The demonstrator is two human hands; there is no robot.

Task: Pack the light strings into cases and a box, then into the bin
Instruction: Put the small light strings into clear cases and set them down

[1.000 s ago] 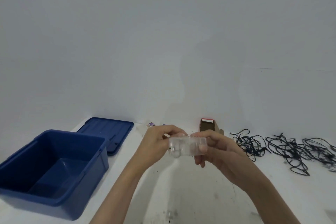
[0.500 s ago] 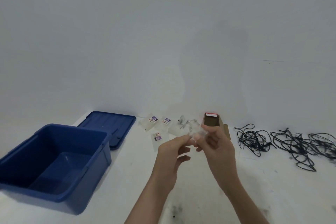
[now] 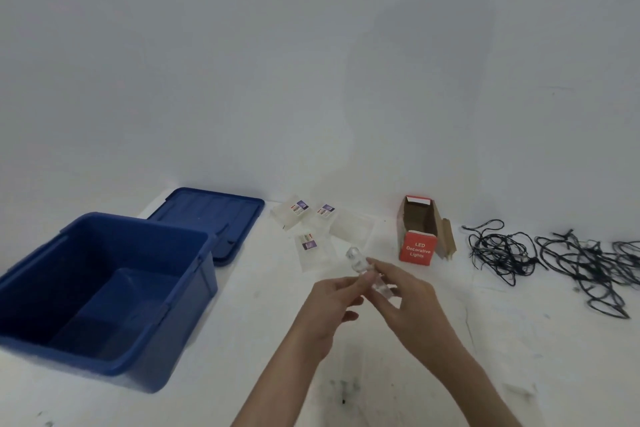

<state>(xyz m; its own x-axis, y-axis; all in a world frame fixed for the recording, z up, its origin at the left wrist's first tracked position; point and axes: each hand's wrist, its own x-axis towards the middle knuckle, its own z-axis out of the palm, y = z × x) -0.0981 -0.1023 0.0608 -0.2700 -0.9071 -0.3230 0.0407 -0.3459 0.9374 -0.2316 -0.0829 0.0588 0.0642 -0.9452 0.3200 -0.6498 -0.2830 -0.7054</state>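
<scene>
The left hand (image 3: 330,303) and right hand (image 3: 414,303) both pinch a small clear plastic case (image 3: 358,260), held just front-left of the open red cardboard box (image 3: 416,251). Tangled black light strings (image 3: 493,248) lie right of that box; the lidless blue plastic bin (image 3: 188,315) sits well left.

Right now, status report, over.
Left hand and right hand pinch clear case. Light strings lie loose; blue bin open. Nothing in the way.

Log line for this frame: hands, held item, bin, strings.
left hand: pinches clear case | right hand: holds clear case | bin: open | light strings: loose, unpacked
</scene>
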